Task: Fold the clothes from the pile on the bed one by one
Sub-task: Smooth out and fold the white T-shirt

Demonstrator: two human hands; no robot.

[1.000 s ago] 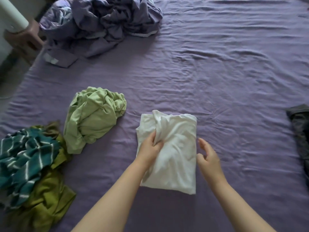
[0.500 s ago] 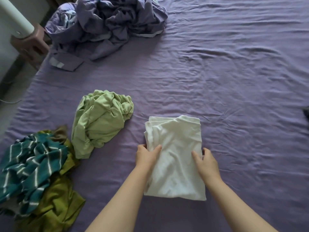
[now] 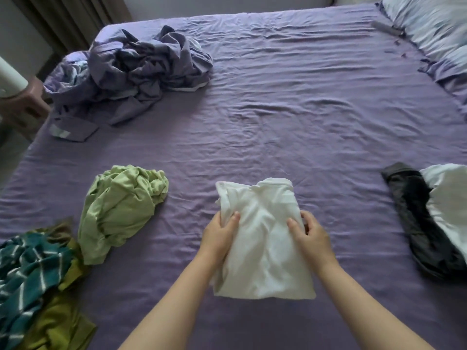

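As the folded white shirt is soft and limp, its side edges are pinched by the left hand and right hand; support underneath is judged advisable.

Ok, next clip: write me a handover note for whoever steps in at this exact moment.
Left hand grips the left edge of the folded white garment; right hand grips its right edge.
The white garment lies on the purple sheet, folded into a compact rectangle.
Done: this fold looks nearly complete. A dark garment and a white piece lie to the right.
Left: set it aside, then the light green garment, teal striped garment and olive garment, all crumpled on the left.
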